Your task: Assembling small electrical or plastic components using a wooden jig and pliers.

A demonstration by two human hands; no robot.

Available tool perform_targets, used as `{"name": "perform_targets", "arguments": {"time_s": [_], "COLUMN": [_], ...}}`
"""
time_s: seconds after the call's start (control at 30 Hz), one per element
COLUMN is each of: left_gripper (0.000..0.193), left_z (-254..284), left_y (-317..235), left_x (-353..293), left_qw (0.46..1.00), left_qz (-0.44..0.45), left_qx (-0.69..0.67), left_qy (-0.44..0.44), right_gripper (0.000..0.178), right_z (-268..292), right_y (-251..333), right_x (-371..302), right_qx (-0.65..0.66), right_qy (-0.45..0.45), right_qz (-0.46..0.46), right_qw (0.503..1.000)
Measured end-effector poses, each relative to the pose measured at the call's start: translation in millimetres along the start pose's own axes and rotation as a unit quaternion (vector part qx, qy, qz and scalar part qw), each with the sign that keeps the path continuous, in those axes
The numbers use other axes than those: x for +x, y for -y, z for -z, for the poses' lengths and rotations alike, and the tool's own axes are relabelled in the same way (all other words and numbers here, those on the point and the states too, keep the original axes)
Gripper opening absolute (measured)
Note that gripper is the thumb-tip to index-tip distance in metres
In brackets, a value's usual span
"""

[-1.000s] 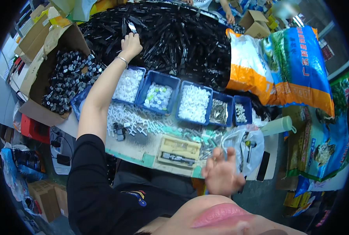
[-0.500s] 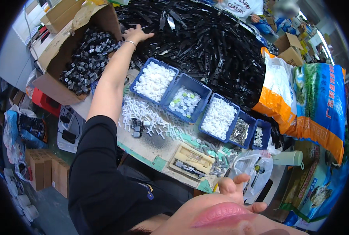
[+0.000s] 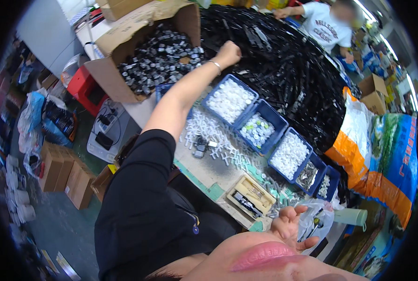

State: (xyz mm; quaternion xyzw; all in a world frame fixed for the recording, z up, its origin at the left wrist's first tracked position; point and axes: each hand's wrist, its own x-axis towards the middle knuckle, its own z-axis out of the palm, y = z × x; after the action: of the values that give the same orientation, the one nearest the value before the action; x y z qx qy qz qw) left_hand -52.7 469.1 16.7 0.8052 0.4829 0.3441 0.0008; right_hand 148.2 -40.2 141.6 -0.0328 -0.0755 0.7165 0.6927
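Observation:
My left hand, arm stretched out to the far side, is closed at the left edge of a big heap of long black plastic parts. What its fingers hold, if anything, I cannot make out. Held low near the front of the bench, my right hand is partly hidden, with loosely bent fingers apart and nothing visible in them. Close to it lies a cream-coloured tray-like fixture with a black part in it. A clear plastic bag is just beyond the right hand.
Blue bins of small white and metal pieces line the heap's near edge. A cardboard box of small black parts stands left. White branched pieces are strewn on the bench. Orange-and-white sacks stand right; another person is behind the heap.
My left hand, spread over the heap before, is now closed. The whole view has swung, so the bench appears lower and farther right. More of the other person shows.

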Motion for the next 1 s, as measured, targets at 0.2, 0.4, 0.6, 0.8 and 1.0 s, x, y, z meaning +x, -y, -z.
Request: {"name": "perform_targets", "arguments": {"time_s": [0.2,0.4,0.6,0.8,1.0], "left_gripper": [0.016,0.012,0.029,0.022,0.017], "left_z": [6.6,53.7,107.7,134.8,132.8], "left_y": [-43.5,-89.0,-185.1,-229.0,-245.7], "left_x": [-4.9,-26.2,-143.0,-223.9,-282.6], "left_qw": [0.995,0.942,0.741,0.731,0.907], "left_qz": [0.009,0.112,-0.028,-0.038,-0.291], "left_qx": [-0.098,-0.316,-0.608,-0.612,-0.3], "left_qy": [0.012,-0.022,0.284,0.297,0.052], "right_gripper": [0.045,0.025,0.056,0.011,0.016], "right_z": [31.7,47.8,67.5,96.2,94.5], "right_y": [-7.1,1.5,16.3,37.2,8.4], "right_x": [11.6,50.1,114.1,68.6,11.9], "right_qx": [-0.176,-0.429,-0.562,-0.539,-0.592], "right_qy": [-0.058,-0.089,-0.123,-0.162,-0.174], "right_qz": [0.092,0.133,0.162,0.083,0.094], "right_qw": [0.978,0.889,0.802,0.823,0.781]}}
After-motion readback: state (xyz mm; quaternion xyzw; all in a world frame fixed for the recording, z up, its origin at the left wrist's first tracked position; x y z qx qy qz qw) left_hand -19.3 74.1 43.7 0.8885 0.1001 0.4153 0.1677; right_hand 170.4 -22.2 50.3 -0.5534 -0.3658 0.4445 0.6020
